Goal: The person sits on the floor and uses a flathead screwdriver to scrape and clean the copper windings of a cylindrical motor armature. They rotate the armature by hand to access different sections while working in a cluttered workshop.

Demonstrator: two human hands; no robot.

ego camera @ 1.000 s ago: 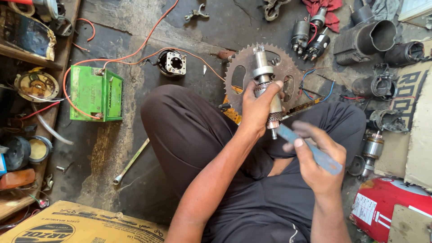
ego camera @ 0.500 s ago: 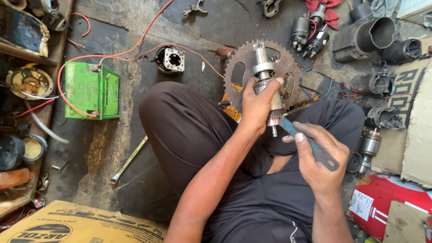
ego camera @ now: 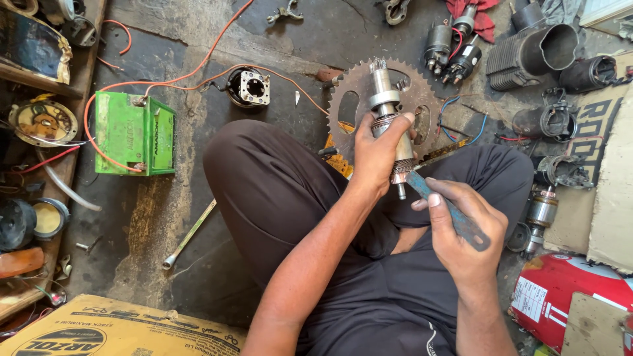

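Barely shifted: left hand [ego camera: 374,153] still grips the motor armature [ego camera: 390,125] upright, right hand [ego camera: 461,234] keeps the blue-handled tool [ego camera: 448,211] at its lower end.

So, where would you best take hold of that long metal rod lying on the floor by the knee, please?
Probably mid-shaft, coming from above: the metal rod lies flat and slanted on the floor, its thin middle clear of the knee and the green battery.
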